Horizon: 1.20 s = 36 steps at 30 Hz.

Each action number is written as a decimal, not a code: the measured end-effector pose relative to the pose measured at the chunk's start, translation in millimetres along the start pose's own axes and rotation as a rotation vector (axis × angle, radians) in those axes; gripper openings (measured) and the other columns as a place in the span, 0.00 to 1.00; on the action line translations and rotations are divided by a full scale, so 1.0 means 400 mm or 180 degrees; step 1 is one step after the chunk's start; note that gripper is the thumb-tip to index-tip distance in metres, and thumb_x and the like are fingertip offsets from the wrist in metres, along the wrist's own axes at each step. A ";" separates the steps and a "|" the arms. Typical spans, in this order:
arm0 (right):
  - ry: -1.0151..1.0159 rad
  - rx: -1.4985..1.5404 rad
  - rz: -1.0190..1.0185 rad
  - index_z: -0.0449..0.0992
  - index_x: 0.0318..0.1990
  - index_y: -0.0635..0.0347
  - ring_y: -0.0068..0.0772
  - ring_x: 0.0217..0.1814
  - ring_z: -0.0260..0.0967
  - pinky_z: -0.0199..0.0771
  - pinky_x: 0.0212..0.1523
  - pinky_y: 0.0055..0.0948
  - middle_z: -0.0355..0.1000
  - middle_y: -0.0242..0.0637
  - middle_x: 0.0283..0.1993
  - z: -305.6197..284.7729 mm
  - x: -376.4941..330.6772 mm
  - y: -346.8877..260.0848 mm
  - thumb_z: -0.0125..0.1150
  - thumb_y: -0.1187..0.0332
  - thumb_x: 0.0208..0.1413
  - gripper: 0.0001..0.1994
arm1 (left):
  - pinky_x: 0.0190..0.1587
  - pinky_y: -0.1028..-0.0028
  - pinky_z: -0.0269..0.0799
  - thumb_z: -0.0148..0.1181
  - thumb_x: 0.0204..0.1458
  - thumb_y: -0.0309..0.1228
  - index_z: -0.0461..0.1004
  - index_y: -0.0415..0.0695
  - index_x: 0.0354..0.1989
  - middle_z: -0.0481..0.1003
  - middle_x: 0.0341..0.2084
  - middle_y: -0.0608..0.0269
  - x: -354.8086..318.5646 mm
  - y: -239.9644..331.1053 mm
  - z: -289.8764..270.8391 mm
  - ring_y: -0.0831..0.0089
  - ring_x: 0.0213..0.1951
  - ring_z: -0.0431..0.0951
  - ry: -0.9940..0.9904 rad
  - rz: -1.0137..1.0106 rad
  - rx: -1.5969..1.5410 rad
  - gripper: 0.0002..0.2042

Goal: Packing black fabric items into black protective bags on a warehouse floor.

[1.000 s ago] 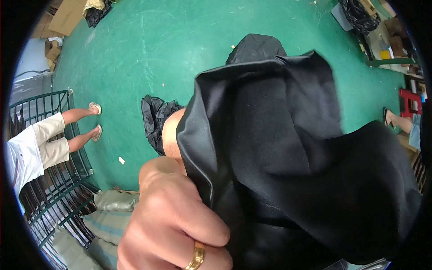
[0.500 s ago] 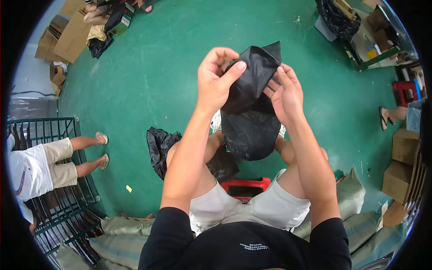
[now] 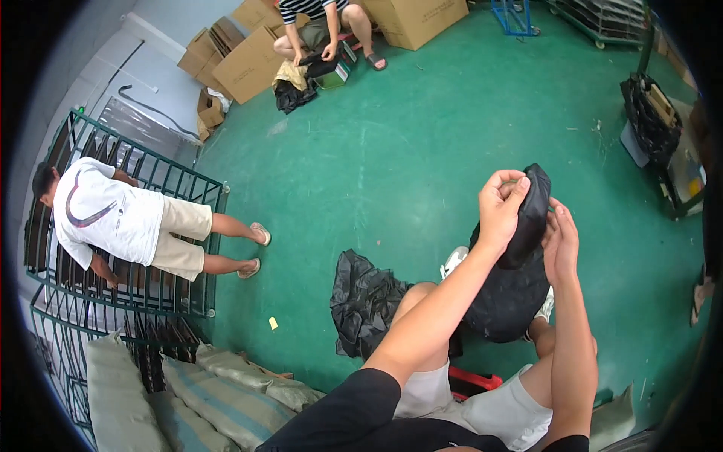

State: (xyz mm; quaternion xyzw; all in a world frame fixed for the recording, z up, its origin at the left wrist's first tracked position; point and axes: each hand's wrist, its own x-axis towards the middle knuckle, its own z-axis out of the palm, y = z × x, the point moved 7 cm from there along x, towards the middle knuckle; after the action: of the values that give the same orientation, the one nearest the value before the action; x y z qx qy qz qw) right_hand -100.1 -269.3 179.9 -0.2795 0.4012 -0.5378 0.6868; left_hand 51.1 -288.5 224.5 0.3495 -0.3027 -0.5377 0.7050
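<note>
A folded piece of thin black fabric is held up between my two hands, over my knees. My left hand pinches its upper left edge between thumb and fingers. On the other side, my right hand holds the right edge with its fingertips; part of its grip is hidden by the fabric. Below the held piece, a rounded black bundle rests between my lower legs. Whether the two are joined, I cannot tell. A crumpled heap of black fabric lies on the floor to the left of my leg.
A red stool is under me. To the left, a person in white leans over green metal racks. Woven sacks lie at lower left. Another person sits near cardboard boxes at the back. A black-lined bin stands far right.
The view has swung left, so my hands appear further right and lower. The fabric, earlier spread with a pointed corner, is now narrower and bunched. Both hands still hold it.
</note>
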 end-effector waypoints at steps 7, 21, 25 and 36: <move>-0.0374 -0.1619 -0.0927 0.48 0.70 0.60 0.41 0.66 0.60 0.59 0.65 0.37 0.55 0.50 0.67 0.074 -0.027 -0.011 0.69 0.66 0.49 0.44 | 0.45 0.80 0.72 0.59 0.57 0.21 0.68 0.38 0.52 0.77 0.39 0.62 0.025 -0.027 -0.034 0.80 0.40 0.76 0.0263 -0.0235 -0.0568 0.15; 0.0113 0.0884 0.0157 0.72 0.54 0.62 0.34 0.51 0.74 0.73 0.54 0.34 0.74 0.38 0.53 -0.014 0.015 -0.003 0.46 0.53 0.66 0.21 | 0.55 0.62 0.66 0.65 0.44 0.26 0.74 0.42 0.46 0.73 0.47 0.58 -0.041 0.053 0.067 0.58 0.50 0.73 -0.1423 0.0884 0.3477 0.18; -0.0079 0.1026 0.0135 0.71 0.56 0.61 0.33 0.53 0.72 0.72 0.55 0.33 0.73 0.37 0.54 -0.005 0.006 -0.034 0.46 0.54 0.66 0.22 | 0.56 0.61 0.63 0.68 0.43 0.32 0.73 0.44 0.48 0.69 0.51 0.58 -0.056 0.046 0.083 0.57 0.54 0.70 -0.1570 0.0843 0.3761 0.21; -0.0472 -0.0379 -0.0535 0.61 0.60 0.60 0.31 0.56 0.66 0.63 0.61 0.32 0.68 0.35 0.53 0.051 -0.032 -0.048 0.68 0.77 0.38 0.36 | 0.36 0.64 0.74 0.64 0.47 0.25 0.75 0.39 0.35 0.76 0.31 0.56 -0.034 0.071 0.044 0.58 0.33 0.79 -0.0859 0.0974 0.3277 0.07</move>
State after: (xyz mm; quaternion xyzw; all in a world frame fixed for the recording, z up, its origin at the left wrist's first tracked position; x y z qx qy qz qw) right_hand -93.9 -263.2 209.2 -0.3914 0.3557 -0.5466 0.6493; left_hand 49.1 -273.4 257.2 0.5291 -0.6615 -0.2518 0.4681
